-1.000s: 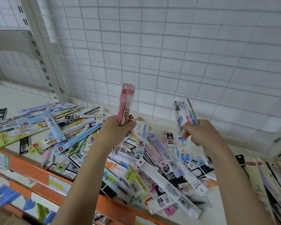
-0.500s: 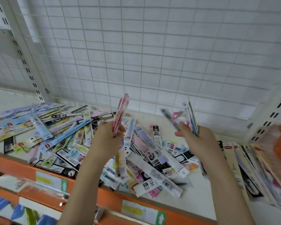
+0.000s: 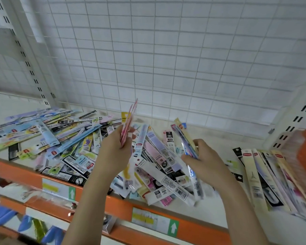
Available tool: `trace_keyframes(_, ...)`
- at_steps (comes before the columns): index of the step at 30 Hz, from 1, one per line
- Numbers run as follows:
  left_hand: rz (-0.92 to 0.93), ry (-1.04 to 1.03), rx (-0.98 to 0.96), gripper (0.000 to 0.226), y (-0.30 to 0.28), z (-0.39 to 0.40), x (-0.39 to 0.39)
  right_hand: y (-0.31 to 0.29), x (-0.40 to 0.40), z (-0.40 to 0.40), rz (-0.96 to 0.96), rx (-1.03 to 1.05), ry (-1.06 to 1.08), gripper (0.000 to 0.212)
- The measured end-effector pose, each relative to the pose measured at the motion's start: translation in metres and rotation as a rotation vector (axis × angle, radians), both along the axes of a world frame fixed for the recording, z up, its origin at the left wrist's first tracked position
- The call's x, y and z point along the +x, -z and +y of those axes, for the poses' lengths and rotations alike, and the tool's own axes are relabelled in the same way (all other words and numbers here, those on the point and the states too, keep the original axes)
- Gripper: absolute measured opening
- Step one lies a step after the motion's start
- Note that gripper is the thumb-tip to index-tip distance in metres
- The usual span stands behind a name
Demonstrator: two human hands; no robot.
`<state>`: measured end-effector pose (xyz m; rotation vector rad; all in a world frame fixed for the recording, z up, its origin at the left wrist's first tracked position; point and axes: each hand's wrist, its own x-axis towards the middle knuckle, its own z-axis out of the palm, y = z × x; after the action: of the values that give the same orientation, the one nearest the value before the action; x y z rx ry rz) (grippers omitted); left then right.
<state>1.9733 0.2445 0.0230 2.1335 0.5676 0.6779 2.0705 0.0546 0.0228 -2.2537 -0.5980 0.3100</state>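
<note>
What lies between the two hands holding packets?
The head view shows a loose heap of long flat plastic packets on the white shelf, between the left hand gripping pink packets and the right hand gripping clear packets.

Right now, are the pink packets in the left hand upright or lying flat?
Upright, slightly tilted. The left hand grips the pink packets low down; their tops point up, above the pile on the shelf.
</note>
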Motion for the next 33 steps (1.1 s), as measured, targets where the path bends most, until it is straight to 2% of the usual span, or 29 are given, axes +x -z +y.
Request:
trace_keyframes(2,-0.026,-0.011,0.012,0.023,0.0,0.002,-0.006,0.001,-0.001,0.004,-0.012,-0.048,-0.064,0.005)
trace_keyframes(8,-0.041,-0.121,0.016,0.039,0.005,0.012,-0.026,0.003,-0.01,0.02,-0.025,-0.13,-0.227,0.011)
trace_keyframes(13,-0.015,-0.254,-0.039,0.016,0.007,0.016,-0.039,0.015,-0.011,0.032,-0.092,-0.198,-0.277,0.012)
trace_keyframes(17,-0.003,-0.304,-0.047,0.028,0.005,0.015,-0.042,0.024,-0.01,0.032,-0.114,-0.327,-0.323,0.052)
trace_keyframes(19,0.015,-0.32,-0.07,0.04,0.004,0.012,-0.042,0.027,-0.01,0.031,-0.124,-0.403,-0.319,0.054)
trace_keyframes(23,0.043,-0.281,-0.092,0.035,0.009,0.011,-0.035,0.026,-0.006,0.023,-0.127,-0.32,-0.274,0.036)
trace_keyframes(27,0.028,-0.164,-0.066,0.003,0.014,0.007,-0.024,0.016,0.003,0.009,-0.133,-0.188,-0.149,0.034)
trace_keyframes(30,0.115,-0.115,-0.111,0.015,0.016,0.008,-0.013,0.015,0.008,-0.004,-0.119,-0.118,-0.067,0.028)
trace_keyframes(33,0.215,-0.118,-0.098,0.008,0.015,0.016,-0.004,0.02,0.013,-0.018,-0.105,-0.105,-0.012,0.027)
